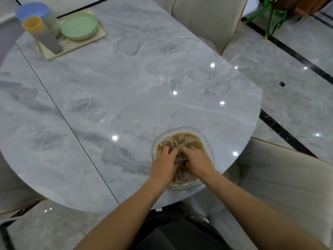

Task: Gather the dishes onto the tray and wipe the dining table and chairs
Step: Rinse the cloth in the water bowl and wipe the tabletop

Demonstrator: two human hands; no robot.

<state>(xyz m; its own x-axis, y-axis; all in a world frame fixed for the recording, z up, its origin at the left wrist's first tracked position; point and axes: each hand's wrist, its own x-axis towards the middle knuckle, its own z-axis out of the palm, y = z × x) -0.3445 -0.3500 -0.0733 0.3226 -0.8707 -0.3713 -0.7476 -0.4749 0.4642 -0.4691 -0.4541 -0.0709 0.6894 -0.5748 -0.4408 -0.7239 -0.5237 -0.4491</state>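
Note:
A clear glass bowl (182, 129) of murky brown water stands near the marble table's (126, 83) front right edge. Both hands are in the water. My left hand (164, 165) and my right hand (196, 162) grip a wet grey cloth (181, 156) between them, with the fingers curled into it. Most of the cloth is under the hands and the water. At the far left a beige tray (102, 33) holds stacked green plates (79, 26), a yellow cup (34, 26) and a blue cup (33, 10).
A cream upholstered chair (207, 17) stands at the table's far side and another (288, 181) at my right. A dark seam (59, 109) crosses the tabletop. A green plant (272, 15) stands on the glossy tiled floor at the back right.

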